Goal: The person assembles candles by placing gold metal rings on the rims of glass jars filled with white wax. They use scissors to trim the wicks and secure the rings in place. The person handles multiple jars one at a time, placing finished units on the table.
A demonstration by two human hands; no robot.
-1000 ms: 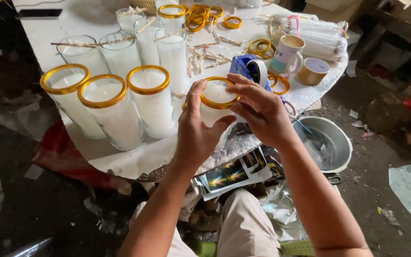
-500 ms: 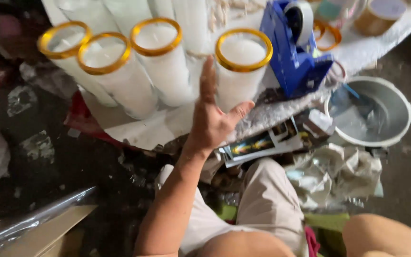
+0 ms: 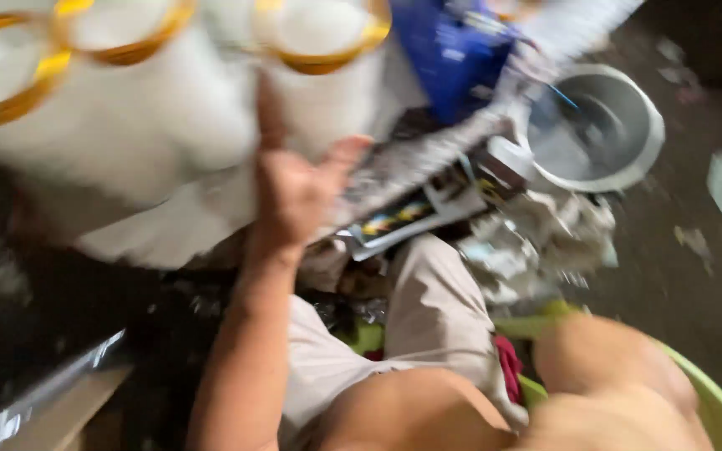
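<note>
One hand only is being shown in this blurred view: the left hand (image 3: 298, 188), raised from the lower middle of the picture with palm open and fingers spread, nothing being gripped. The white candle jar with the gold rim (image 3: 327, 71) is being touched, or very nearly touched, by the fingertips; the blur is preventing a firm finding on contact. From the palm the jar is lying at about twelve to one o'clock, just beyond the thumb (image 3: 346, 154), with its long axis standing roughly upright and its open mouth being presented toward the camera. The left hand is being judged the nearer of the two, since the right hand is not being seen at all; only a bare forearm or knee is filling the lower right corner. Two more gold-rimmed jars (image 3: 127, 83) are standing at about ten o'clock from the hand, close beside the first. A blue tape dispenser (image 3: 453, 58) is lying at one to two o'clock, and a grey metal bowl (image 3: 595, 125) is sitting at about three o'clock, well apart, on the littered floor (image 3: 712, 276).
</note>
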